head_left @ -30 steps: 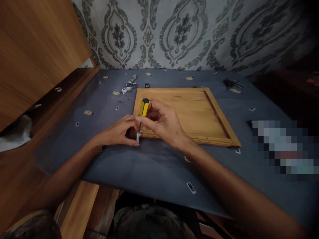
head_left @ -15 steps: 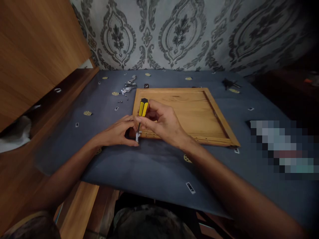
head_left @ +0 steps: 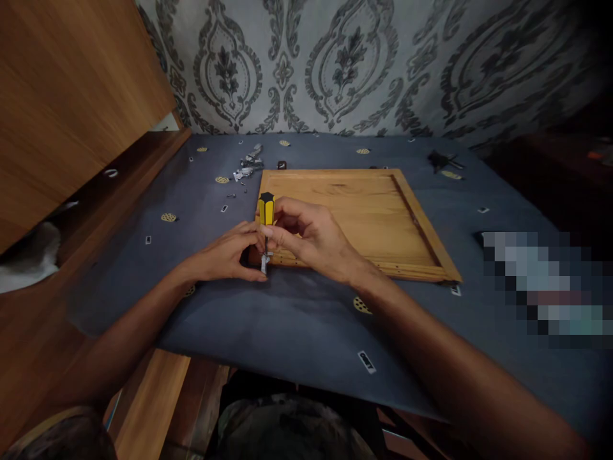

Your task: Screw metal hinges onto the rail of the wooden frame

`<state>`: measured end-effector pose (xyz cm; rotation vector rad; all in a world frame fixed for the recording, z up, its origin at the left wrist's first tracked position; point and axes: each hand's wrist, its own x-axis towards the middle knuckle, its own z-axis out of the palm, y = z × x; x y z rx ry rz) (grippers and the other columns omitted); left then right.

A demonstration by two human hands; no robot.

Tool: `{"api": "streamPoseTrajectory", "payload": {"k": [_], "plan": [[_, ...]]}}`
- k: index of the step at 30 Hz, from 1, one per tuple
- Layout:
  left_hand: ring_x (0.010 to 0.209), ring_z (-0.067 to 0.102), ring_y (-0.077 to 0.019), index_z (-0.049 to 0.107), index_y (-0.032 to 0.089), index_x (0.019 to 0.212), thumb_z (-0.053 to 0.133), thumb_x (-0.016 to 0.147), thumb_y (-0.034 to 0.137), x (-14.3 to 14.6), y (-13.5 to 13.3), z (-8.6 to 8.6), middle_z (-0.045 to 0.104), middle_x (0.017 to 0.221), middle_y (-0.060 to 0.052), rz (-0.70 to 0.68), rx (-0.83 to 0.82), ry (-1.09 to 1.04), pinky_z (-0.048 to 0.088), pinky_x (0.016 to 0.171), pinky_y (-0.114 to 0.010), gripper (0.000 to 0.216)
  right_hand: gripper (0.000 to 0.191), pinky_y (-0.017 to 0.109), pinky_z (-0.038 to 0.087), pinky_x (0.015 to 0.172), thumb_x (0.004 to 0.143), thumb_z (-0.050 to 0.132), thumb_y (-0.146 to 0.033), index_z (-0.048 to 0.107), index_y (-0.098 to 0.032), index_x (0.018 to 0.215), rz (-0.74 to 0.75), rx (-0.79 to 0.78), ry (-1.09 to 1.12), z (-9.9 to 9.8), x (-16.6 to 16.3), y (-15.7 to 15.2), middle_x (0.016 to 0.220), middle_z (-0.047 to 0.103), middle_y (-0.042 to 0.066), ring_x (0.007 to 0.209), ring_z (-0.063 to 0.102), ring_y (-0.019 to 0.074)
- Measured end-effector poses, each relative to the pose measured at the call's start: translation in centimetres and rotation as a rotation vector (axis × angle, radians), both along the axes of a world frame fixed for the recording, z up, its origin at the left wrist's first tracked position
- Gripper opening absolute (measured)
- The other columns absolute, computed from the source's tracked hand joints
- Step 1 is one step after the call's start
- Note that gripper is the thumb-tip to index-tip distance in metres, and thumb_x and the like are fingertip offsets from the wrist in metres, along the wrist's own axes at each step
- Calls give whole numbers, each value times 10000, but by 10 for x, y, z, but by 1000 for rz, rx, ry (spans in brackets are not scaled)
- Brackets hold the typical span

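A yellow-and-black screwdriver (head_left: 267, 211) stands nearly upright in my right hand (head_left: 313, 239), its handle pinched between thumb and fingers. Its shaft points down at a small metal hinge (head_left: 264, 263) on the near left corner of a wooden panel with a raised frame (head_left: 424, 223). Thumb and fingers of my left hand (head_left: 225, 252) close around that corner and hold the hinge in place. The screwdriver's tip and any screw under it are too small to make out. Small dark holes run along the panel's near edge.
Several metal hinges (head_left: 249, 165) lie piled behind the panel's left corner, with loose screws (head_left: 232, 195) nearby. A dark tool (head_left: 443, 161) lies at the back right. A blurred-out object (head_left: 546, 281) rests on the right of the blue-grey tabletop (head_left: 268, 326). A wooden cabinet (head_left: 71, 96) stands at left.
The screwdriver's handle has tilted left and now stands more upright. My right hand's fingers have shifted with it, while my left hand and the panel stay put.
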<state>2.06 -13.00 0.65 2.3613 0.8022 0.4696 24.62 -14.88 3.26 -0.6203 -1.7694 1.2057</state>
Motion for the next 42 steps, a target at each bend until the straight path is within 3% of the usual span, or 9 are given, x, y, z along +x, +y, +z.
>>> {"api": "streamPoseTrajectory", "payload": {"k": [10, 18, 26, 34, 42], "plan": [[1131, 588, -291, 625, 204, 927, 850, 818, 545, 0, 0, 0, 652, 1146, -70, 23, -6, 51, 515, 987, -439, 423, 485, 274, 461, 503, 842, 834, -619, 513, -255, 836, -142, -38, 50, -4, -10, -7, 679, 612, -46, 579, 611, 140], [1162, 580, -289, 634, 214, 933, 861, 823, 506, 0, -1, 3, 646, 1155, -63, 6, 8, 14, 509, 1036, -452, 386, 426, 284, 530, 622, 876, 809, -596, 648, -205, 932, 3, -64, 24, 0, -2, -1, 739, 660, -24, 664, 657, 138], [1074, 587, -280, 637, 210, 930, 849, 823, 549, 0, -1, 1, 626, 1059, -54, 27, 5, 48, 519, 934, -422, 413, 490, 272, 484, 530, 805, 863, -618, 546, -244, 813, -121, -59, 59, -2, -7, -3, 689, 609, -45, 597, 591, 131], [1132, 580, -293, 638, 217, 924, 847, 820, 527, 2, -1, 4, 643, 1134, -65, 12, -7, 26, 523, 1002, -449, 388, 427, 281, 523, 631, 877, 806, -596, 662, -196, 912, 36, -68, 29, 4, -1, -2, 765, 673, -15, 653, 633, 125], [1085, 584, -295, 627, 209, 914, 844, 825, 563, 0, -1, 2, 633, 1093, -69, 15, -14, 45, 511, 951, -439, 424, 485, 281, 438, 527, 860, 812, -631, 536, -239, 779, -180, 33, 30, -3, -9, -7, 664, 581, -44, 584, 556, 126]]}}
